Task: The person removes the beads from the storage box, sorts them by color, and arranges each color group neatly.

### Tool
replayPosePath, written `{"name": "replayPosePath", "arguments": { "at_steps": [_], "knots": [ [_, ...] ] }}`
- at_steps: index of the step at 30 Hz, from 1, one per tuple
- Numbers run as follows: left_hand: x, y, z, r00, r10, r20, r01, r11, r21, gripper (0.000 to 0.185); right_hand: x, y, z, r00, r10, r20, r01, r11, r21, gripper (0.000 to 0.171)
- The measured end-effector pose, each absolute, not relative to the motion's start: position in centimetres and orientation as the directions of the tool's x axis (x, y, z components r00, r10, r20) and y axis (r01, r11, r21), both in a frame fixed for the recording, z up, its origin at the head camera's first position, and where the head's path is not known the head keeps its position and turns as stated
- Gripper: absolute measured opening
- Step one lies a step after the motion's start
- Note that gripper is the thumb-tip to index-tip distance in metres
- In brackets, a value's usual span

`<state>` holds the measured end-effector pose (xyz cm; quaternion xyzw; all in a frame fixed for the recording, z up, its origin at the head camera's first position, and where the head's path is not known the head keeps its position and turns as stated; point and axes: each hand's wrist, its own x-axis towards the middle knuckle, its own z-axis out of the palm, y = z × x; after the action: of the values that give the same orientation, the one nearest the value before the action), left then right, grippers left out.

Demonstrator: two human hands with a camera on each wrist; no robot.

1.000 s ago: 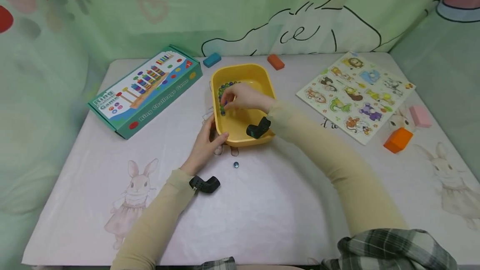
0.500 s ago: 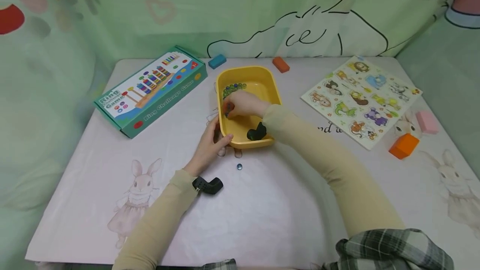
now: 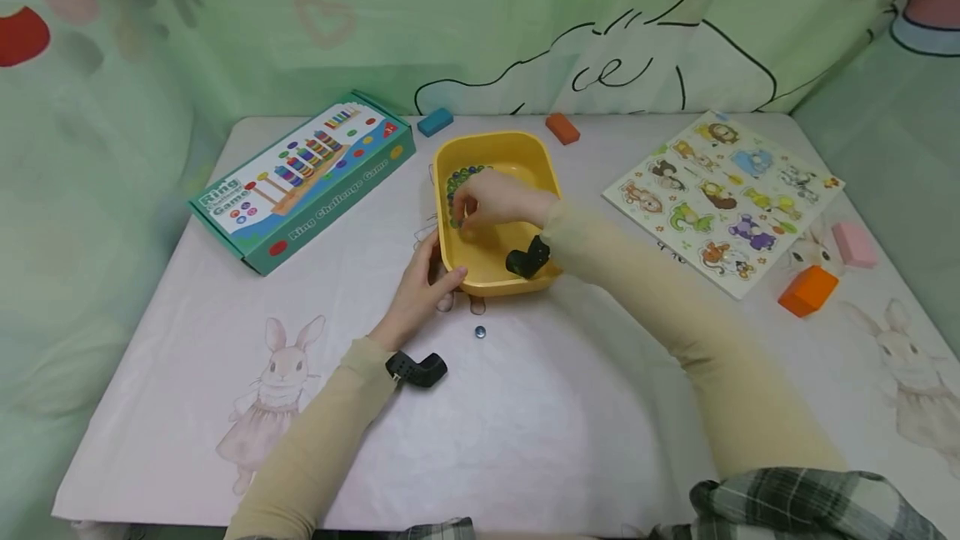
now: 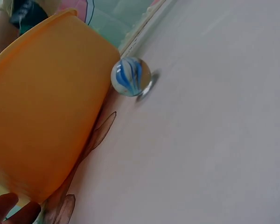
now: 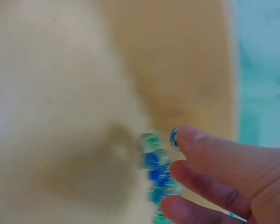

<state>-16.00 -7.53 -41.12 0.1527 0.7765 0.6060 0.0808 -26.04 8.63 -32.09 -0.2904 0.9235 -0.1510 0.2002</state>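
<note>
Change vs. the two earlier head frames: table (image 3: 570, 407) layout unchanged; tub (image 3: 536, 158) has not moved. Right hand (image 3: 491, 200) worked down the tub's left inner wall half a second back and has now lifted slightly. Left hand (image 3: 422, 283) has not shifted. Judgement: picking among the marbles (image 3: 459, 177) is ongoing, and whether one has been lifted cannot be told.

Pose: right forearm reaches in over the tub's near right rim, palm down. Fingers (image 5: 214, 158) bent over the marble heap along the left wall; right wrist view is blurred, so I cannot tell if they pinch a marble. Left hand grips the tub's near left corner, thumb over the rim.

One stray marble (image 4: 130, 76) lies on the table just in front of the tub, untouched.
</note>
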Motion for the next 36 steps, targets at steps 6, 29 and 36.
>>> {"name": "replayPosePath", "arguments": {
  "at_steps": [6,29,36],
  "knots": [
    [-16.0,-7.7,-40.7,-0.938,0.345,0.02,0.103,0.223,0.969,0.07,-24.1,9.7,-30.1,-0.774,-0.59,-0.227,-0.455,0.769,-0.449,0.017],
    [-16.1,-7.5,-41.1,-0.942,0.329,0.06,0.139,0.222,0.965,0.072,-13.2,16.0,-32.6,-0.834,-0.54,0.112,-0.428,0.506,-0.749,0.013],
    [-16.0,-7.5,-41.1,-0.947,0.319,0.035,0.118,0.244,0.963,0.073,-11.7,16.4,-34.9,-0.766,-0.629,0.133,-0.477,0.417,-0.774,0.011]
  ]
}}
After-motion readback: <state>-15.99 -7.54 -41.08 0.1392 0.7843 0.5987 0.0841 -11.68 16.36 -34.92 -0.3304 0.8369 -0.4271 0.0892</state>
